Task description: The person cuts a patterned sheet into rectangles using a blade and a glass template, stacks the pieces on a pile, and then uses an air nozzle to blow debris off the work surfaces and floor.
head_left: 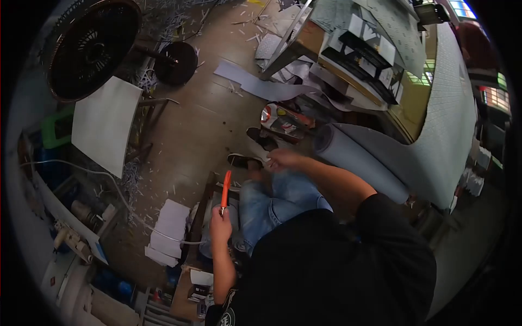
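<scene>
My left hand point(220, 225) is closed around an orange-handled knife point(225, 188), held upright beside my left knee. My right hand point(283, 160) reaches forward past my knees and rests at the near end of a large grey roll of sheet material point(356, 163); its fingers are blurred. The roll's sheet curves up onto the table at the right. My jeans and black shoes point(244, 160) are below the hands.
A black fan point(89, 49) and its round base point(176, 62) stand at the upper left, by a white board point(103, 125). Paper scraps litter the wooden floor. A shelf with boxes point(353, 49) stands at the top right. White sheets point(168, 228) lie by my left side.
</scene>
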The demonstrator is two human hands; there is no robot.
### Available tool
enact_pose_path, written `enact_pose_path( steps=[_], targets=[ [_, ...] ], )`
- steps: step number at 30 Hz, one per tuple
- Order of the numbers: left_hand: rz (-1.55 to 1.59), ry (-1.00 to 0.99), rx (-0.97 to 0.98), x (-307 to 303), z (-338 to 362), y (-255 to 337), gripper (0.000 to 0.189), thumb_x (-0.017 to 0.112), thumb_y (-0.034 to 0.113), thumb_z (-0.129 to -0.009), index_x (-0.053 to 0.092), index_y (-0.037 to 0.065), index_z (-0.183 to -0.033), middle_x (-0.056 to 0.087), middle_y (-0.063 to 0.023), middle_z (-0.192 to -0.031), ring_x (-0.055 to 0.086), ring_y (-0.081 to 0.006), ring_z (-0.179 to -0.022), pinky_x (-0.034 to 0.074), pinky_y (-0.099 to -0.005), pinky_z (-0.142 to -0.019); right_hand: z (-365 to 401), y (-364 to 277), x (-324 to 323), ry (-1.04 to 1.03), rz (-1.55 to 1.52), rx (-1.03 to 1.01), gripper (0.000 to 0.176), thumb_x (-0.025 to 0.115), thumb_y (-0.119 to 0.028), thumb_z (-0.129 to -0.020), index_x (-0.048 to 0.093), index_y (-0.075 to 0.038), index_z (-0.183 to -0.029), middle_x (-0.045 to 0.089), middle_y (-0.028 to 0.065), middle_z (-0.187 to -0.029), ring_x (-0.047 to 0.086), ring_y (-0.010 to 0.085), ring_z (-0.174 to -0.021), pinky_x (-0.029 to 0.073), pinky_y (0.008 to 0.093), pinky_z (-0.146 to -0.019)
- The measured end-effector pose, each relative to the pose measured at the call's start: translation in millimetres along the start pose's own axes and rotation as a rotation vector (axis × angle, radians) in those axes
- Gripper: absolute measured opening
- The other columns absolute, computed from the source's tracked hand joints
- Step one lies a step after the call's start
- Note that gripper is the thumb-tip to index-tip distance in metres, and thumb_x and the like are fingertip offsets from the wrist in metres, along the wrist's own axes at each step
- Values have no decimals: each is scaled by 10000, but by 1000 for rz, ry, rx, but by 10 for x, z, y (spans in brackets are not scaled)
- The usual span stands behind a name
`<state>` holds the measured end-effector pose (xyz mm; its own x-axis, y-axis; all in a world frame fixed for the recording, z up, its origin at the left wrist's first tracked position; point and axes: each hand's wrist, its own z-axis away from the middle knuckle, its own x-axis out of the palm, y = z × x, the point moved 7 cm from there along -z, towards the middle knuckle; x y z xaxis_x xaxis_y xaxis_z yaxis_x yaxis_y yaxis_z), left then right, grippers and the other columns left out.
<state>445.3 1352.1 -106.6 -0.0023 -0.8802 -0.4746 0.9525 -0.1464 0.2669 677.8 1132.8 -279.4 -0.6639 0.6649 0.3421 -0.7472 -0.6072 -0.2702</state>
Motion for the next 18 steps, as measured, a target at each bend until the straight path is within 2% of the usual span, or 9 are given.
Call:
enact_pose_path(
  steps=[2, 6, 8, 10, 12, 13, 15, 16, 18],
  targets=[
    [-11, 40, -29, -34, 20, -176, 305, 564, 279, -1004, 544, 18, -1162, 681, -218, -992, 655, -433, -922, 495, -496, -773, -762, 344, -722, 53, -285, 46, 298, 537, -314, -1009, 612, -57, -1140, 679, 80, -1012, 700, 208, -870, 584, 349, -755],
    [-33, 112, -52, -142, 108, -306, 289, 595, 270, -991, 549, 19, -1128, 675, -192, -912, 671, -371, -840, 501, -446, -735, -1286, -29, -1690, 509, -501, -51, 245, 579, -252, -965, 622, -59, -1110, 673, 82, -980, 676, 199, -741, 566, 335, -667],
    [-27, 91, -108, -178, 98, -259, 277, 603, 258, -990, 551, 17, -1116, 664, -177, -877, 661, -328, -794, 498, -420, -713, -1644, -273, -2104, 530, -519, -150, 261, 584, -190, -950, 612, -34, -1158, 681, 89, -976, 675, 192, -729, 565, 320, -667],
    [-23, 75, -152, -148, 51, -322, 264, 612, 245, -989, 553, 14, -1104, 654, -162, -843, 651, -286, -748, 495, -394, -691, -2141, -538, -2639, 669, 35, -414, 416, 601, -109, -908, 528, -12, -1306, 659, 152, -1094, 686, 268, -919, 571, 374, -809],
    [-15, 134, -175, -130, 21, -454, 241, 621, 227, -988, 558, 16, -1088, 625, -124, -788, 608, -215, -688, 478, -365, -649, -2010, -969, -2725, 1138, 706, -655, 603, 630, -44, -848, 419, -2, -1411, 588, 235, -1245, 623, 376, -1114, 516, 433, -961],
    [-15, 137, -177, -102, -9, -501, 241, 621, 227, -988, 558, 16, -1088, 625, -124, -788, 608, -215, -688, 478, -365, -649, -2079, -1096, -2791, 1135, 704, -657, 603, 630, -44, -848, 419, -2, -1411, 588, 235, -1245, 623, 376, -1114, 516, 433, -961],
    [30, 153, -174, -63, -77, -570, 227, 630, 212, -983, 564, 21, -1085, 609, -101, -755, 583, -181, -673, 473, -356, -635, -2279, -1357, -2832, 1040, 822, -632, 752, 676, -63, -815, 321, -17, -1476, 508, 275, -1347, 506, 436, -1269, 424, 466, -1076],
    [30, 154, -180, -45, -123, -583, 227, 630, 212, -983, 564, 21, -1085, 609, -101, -755, 583, -181, -673, 473, -356, -635, -2331, -1423, -2842, 1033, 823, -630, 752, 676, -63, -815, 321, -17, -1476, 508, 275, -1347, 506, 436, -1269, 424, 466, -1076],
    [21, 133, -192, 1, -188, -572, 225, 632, 212, -980, 569, 22, -1082, 610, -105, -741, 586, -197, -654, 473, -353, -629, -2464, -1272, -2951, 882, 856, -244, 664, 694, -136, -820, 436, -27, -1422, 478, 266, -1418, 553, 445, -1209, 471, 472, -1030]
  ],
)
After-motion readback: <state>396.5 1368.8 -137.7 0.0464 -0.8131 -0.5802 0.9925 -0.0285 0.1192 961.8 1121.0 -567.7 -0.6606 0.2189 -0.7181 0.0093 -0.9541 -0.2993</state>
